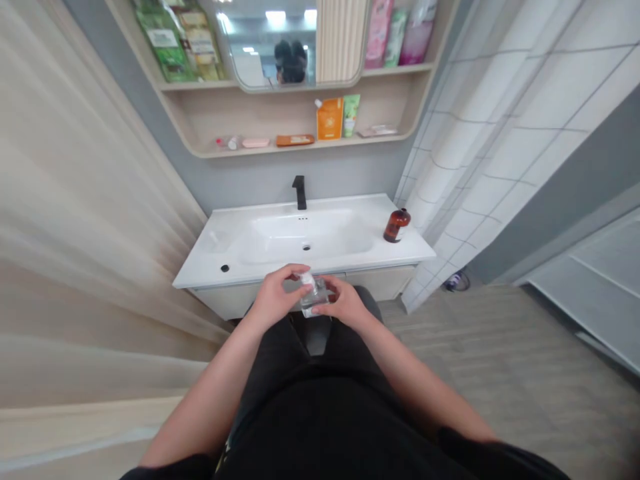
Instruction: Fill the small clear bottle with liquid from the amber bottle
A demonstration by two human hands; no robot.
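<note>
Between my two hands is a small clear bottle [311,308] with a white pump top [307,280], held in front of the counter's near edge. The fingers and thumb of my left hand [280,293] pinch the white top. Around the clear body, on its right side, my right hand [346,303] is closed. The bottle leans a little, its top toward the left. Beyond it lies the white sink basin [340,233] with a black faucet [299,192]. A brown bottle [397,225] stands on the counter to the right.
A small black round cap [225,268] and a clear object [215,239] lie on the counter's left. Above, a shelf [240,152] holds an orange pouch [329,119], a green tube [351,115] and boxes. Curtains [100,267] hang left; a checked white curtain [450,153] hangs right.
</note>
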